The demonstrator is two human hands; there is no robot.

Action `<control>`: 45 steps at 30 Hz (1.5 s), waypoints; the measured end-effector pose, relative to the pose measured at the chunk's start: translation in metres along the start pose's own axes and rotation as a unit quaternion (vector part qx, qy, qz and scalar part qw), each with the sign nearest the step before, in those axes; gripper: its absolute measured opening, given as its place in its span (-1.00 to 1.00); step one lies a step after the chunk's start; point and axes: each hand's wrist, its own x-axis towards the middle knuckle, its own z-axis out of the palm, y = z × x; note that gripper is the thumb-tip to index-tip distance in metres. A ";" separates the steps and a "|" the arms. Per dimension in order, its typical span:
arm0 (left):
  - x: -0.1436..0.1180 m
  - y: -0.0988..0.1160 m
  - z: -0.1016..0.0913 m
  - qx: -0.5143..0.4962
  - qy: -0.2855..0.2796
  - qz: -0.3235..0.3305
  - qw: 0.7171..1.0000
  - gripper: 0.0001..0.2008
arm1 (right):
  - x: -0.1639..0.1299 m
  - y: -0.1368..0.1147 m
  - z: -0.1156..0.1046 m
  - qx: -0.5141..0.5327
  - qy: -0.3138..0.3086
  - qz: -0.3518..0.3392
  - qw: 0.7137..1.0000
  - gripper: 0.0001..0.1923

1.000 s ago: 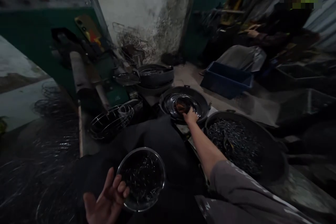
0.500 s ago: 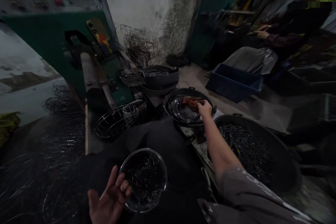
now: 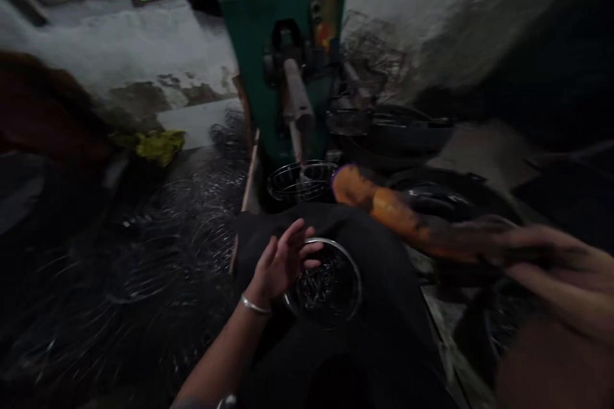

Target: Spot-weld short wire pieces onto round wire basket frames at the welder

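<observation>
Orange-handled tool [image 3: 384, 208]: gripped at its near end by the blurred right hand [image 3: 537, 249], fingers wrapped around it. Long axis runs from lower right to upper left; the far tip points up-left above the dark lap. Left hand [image 3: 283, 262], fingers loosely spread, touches the rim of the wire-filled metal bowl [image 3: 330, 307].

Wire ring [image 3: 322, 284] flat on the lap cloth [image 3: 384, 332], small wire pieces inside it. Left hand [image 3: 283, 262] over the ring's left rim, fingertips touching it. Right hand [image 3: 542, 255] to the right, blurred, closed around a long tool [image 3: 393, 214] reaching leftward above the cloth. Wire basket [image 3: 302, 180] beyond the lap, just before the machine [image 3: 288, 57]. Basins [image 3: 432, 195] right of the basket. Loose wire coils [image 3: 182, 223] spread on the floor to the left.
</observation>
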 end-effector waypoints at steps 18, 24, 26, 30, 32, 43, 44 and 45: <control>-0.038 0.032 -0.003 0.135 0.298 0.232 0.916 -0.51 | 0.016 0.007 0.185 -0.121 -0.300 -0.090 0.942 -0.63; -0.037 0.016 -0.001 0.243 0.229 0.235 0.913 -0.50 | -0.009 -0.046 0.205 0.111 -0.407 0.065 0.904 -0.67; -0.040 0.009 0.004 0.256 0.176 0.219 0.925 -0.39 | -0.016 -0.058 0.208 0.071 -0.401 0.085 0.909 -0.61; -0.051 0.012 0.016 0.347 0.113 0.190 0.911 -0.33 | -0.022 -0.065 0.211 -0.032 -0.378 0.090 0.921 -0.57; -0.057 0.016 0.018 0.432 0.087 0.190 0.877 -0.38 | -0.024 -0.062 0.214 -0.067 -0.369 0.084 0.923 -0.66; -0.073 0.022 0.019 0.516 0.065 0.175 0.836 -0.46 | -0.030 -0.061 0.218 -0.005 -0.346 0.036 0.937 -0.57; -0.073 0.022 0.019 0.521 0.054 0.171 0.834 -0.45 | -0.029 -0.062 0.217 -0.005 -0.350 0.047 0.935 -0.57; -0.073 0.022 0.020 0.525 0.045 0.169 0.833 -0.44 | -0.028 -0.063 0.216 -0.005 -0.350 0.053 0.935 -0.60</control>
